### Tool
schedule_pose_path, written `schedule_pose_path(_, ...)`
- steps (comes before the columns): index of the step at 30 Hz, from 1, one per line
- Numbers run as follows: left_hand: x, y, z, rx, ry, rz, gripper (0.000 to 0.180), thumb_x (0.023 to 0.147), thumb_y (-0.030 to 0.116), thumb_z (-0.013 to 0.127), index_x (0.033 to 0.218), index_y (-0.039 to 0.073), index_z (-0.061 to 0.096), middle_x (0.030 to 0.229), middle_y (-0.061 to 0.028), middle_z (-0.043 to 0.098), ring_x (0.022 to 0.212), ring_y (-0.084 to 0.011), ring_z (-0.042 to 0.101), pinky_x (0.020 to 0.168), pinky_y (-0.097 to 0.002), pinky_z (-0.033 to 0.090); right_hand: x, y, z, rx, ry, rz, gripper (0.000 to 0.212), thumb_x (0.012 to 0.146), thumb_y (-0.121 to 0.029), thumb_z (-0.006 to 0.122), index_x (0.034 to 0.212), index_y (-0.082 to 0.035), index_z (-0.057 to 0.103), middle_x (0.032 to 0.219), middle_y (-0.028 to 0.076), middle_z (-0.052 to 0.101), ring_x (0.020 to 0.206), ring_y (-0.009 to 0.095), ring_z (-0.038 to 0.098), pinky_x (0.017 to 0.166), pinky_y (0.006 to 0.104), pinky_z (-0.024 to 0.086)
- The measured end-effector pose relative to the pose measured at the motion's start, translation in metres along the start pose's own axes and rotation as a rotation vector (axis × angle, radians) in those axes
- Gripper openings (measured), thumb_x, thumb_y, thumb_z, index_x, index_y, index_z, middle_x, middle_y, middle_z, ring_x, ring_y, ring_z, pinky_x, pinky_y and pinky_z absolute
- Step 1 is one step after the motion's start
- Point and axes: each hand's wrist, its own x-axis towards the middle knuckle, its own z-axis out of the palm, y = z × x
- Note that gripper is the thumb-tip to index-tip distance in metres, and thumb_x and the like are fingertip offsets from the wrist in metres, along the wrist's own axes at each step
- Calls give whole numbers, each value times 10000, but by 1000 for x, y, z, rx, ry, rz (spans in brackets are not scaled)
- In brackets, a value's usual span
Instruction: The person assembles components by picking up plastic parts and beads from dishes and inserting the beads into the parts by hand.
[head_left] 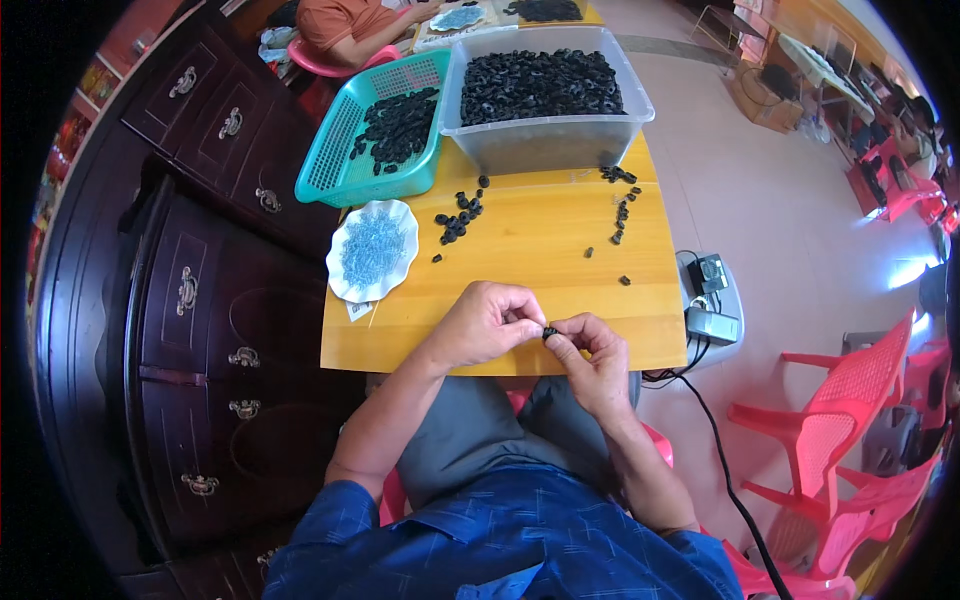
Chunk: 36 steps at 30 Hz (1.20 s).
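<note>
Close to the table's front edge, my right hand point(592, 362) pinches a small black ring-shaped part point(549, 333) between thumb and fingers. My left hand point(490, 325) meets it from the other side, its thumb and forefinger pressed together at the part; whatever they hold is too small to make out. Left of my hands lies a white scalloped plate point(338, 282) with a heap of thin clear-blue pieces point(372, 248). A loose cluster of black parts point(460, 217) sits beyond my left hand. More black parts point(622, 212) trail along the table's right side.
A green basket point(318, 185) and a clear plastic bin point(550, 150), both with many black parts, stand at the table's point(530, 230) far end. Dark drawers point(215, 300) rise on the left. A black cable point(725, 450) and red chairs point(830, 430) are at right. Another person point(345, 30) sits beyond.
</note>
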Motion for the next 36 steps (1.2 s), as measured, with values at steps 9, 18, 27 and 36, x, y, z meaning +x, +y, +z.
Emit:
schedule_pose_path(9,-3,9,4,115,81,170,41,826,29,699,858,3,701,748,-65,694,652,-101,629,616,-264,505,4,-4,2,394,-33,121,101,928,-34,652,1024,-5,638,864,15,666,776,57,595,721,213,493)
schedule_pose_path(18,-1,28,17,279,134,276,357,816,62,744,1154,9,644,867,-101,686,754,-183,678,705,-308,542,8,-12,-7,819,-146,325,142,982,-160,599,1070,-49,609,988,45,680,842,115,649,801,263,524)
schedule_pose_path(27,2,21,35,755,300,497,426,711,91,770,1113,24,645,976,-138,665,855,-303,674,732,-368,557,10,-5,-10,1040,-202,356,145,962,-197,627,1046,-81,613,1019,57,684,920,120,634,809,283,504)
schedule_pose_path(36,4,15,36,729,314,574,317,726,80,758,1026,20,676,942,-132,688,830,-297,685,713,-368,560,7,-5,-9,971,-70,370,91,925,-170,661,928,-88,623,849,-9,622,831,109,603,797,285,497)
